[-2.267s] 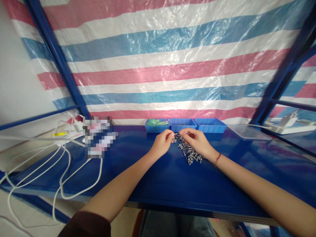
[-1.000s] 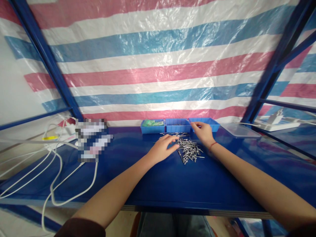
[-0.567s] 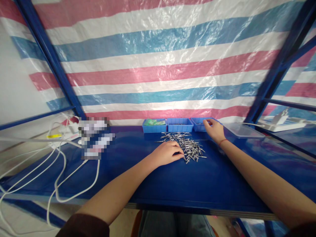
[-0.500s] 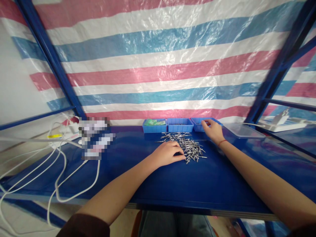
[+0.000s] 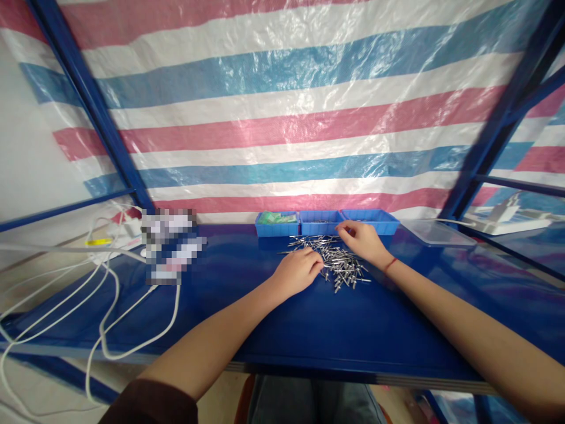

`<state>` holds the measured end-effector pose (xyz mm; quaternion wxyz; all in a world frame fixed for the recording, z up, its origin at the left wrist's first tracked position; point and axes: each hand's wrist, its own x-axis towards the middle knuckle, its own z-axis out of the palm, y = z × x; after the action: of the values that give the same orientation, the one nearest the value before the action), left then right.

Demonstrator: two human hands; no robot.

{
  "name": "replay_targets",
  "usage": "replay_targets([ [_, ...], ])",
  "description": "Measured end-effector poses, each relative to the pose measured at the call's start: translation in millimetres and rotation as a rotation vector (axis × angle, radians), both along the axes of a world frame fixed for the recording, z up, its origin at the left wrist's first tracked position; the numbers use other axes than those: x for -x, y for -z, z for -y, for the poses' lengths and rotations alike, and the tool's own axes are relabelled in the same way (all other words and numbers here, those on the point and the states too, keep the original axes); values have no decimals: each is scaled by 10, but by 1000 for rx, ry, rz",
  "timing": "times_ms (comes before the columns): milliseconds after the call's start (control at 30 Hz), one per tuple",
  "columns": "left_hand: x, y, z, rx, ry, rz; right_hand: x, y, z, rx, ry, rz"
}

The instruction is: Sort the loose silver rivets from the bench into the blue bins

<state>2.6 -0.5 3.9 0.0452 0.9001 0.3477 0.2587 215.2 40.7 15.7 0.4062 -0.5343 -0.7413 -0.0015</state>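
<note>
A loose pile of thin silvery blind rivets (image 5: 346,268) lies on the blue table. At its left edge is my left hand (image 5: 299,272), thumb and fingertips pressed together against the rivets; what they pinch is hidden. My right hand (image 5: 362,240) hovers over the far side of the pile, in front of the middle blue bin (image 5: 321,228) and the right blue bin (image 5: 377,227). Its fingers are closed in a pinch, and anything held there is too small to make out. Small metal pieces show inside the middle bin.
A left blue bin (image 5: 277,228) holds green packets. To the right lies a clear plastic lid (image 5: 441,234). White cables (image 5: 108,312) and a power strip (image 5: 117,250) occupy the left side. Blue frame posts and a striped sheet (image 5: 282,129) stand behind the table (image 5: 309,335).
My right hand has moved left, from the right bin to above the far side of the pile. My left hand's fingers have drawn together and shifted slightly left and away from me.
</note>
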Motion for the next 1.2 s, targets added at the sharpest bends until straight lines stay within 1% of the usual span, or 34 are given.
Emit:
replay_targets([
  [100,6,-3,-56,49,-118,224,164,-10,106,85,-182,-42],
  [167,15,-13,-97,107,-167,374,295,-3,178,171,-296,-144],
  [267,25,-29,-139,236,-167,515,472,0,273,302,-397,-396],
  [367,20,-23,-154,334,-135,592,559,-14,330,370,-450,-577],
  [467,7,-5,-162,400,-110,656,559,-35,353,374,-463,-649],
  [567,-1,2,-171,442,-97,696,542,-58,371,345,-442,-674],
  [800,4,29,-191,483,-67,692,560,-74,390,276,-404,-686],
  [967,-21,50,-183,572,-7,732,568,-103,414,211,-403,-649],
  [1100,-33,20,-152,554,30,748,580,-129,453,158,-396,-570],
  [1200,-31,0,-140,519,20,767,582,-126,465,100,-399,-523],
])
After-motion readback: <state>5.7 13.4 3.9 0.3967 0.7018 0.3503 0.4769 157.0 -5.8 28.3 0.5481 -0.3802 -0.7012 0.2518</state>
